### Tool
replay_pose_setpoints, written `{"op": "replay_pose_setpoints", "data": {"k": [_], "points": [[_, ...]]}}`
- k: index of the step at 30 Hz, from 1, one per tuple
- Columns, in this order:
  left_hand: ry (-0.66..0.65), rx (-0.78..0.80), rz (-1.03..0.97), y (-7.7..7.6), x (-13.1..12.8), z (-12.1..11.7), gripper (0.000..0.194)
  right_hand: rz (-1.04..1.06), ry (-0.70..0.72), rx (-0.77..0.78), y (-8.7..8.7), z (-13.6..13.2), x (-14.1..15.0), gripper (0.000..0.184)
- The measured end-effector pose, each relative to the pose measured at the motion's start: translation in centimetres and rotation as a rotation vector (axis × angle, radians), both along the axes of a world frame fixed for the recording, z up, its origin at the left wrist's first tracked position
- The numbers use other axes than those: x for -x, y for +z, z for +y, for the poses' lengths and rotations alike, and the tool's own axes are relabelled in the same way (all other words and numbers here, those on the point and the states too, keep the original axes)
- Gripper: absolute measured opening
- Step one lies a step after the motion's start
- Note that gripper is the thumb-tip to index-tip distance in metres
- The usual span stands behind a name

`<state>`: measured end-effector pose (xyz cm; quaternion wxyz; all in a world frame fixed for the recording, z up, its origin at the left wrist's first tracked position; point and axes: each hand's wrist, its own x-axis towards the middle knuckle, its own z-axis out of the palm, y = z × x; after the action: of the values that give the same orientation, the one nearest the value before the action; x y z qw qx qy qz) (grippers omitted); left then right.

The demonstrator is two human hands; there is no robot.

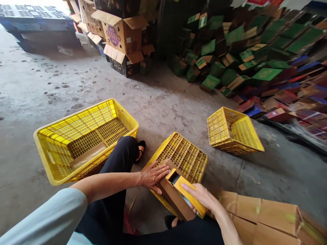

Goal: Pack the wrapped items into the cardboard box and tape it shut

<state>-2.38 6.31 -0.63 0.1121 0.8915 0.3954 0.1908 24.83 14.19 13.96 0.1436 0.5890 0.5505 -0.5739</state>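
Observation:
My left hand (153,175) lies flat with fingers stretched out on one end of a narrow cardboard box (170,192). My right hand (201,195) grips a yellow tape dispenser (180,183), its front end resting at the box near my left fingertips. Underneath, an upturned yellow plastic crate (189,153) supports the box between my legs. The roll inside the dispenser is mostly hidden by its yellow body and my fingers.
An upright yellow crate (86,136) at left holds a flat cardboard piece (88,156). Another yellow crate (233,132) lies tipped at right. Strapped flat cardboard (265,214) sits near my right side. Behind are open cartons (125,37), heaped green boxes (217,69) and blue pallets (38,25).

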Motion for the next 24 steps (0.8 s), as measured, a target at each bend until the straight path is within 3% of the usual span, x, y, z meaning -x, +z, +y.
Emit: {"op": "replay_pose_setpoints", "data": {"k": [13,24], "points": [[0.071,-0.057,0.034,-1.2,-1.9,-1.1,0.108,0.003,-0.034,-0.082,0.4,-1.4,-0.5,0.032],[0.064,-0.118,0.079,0.2,-1.7,-1.0,0.100,-0.033,-0.005,-0.047,-0.6,-0.9,-0.9,0.047]]}}
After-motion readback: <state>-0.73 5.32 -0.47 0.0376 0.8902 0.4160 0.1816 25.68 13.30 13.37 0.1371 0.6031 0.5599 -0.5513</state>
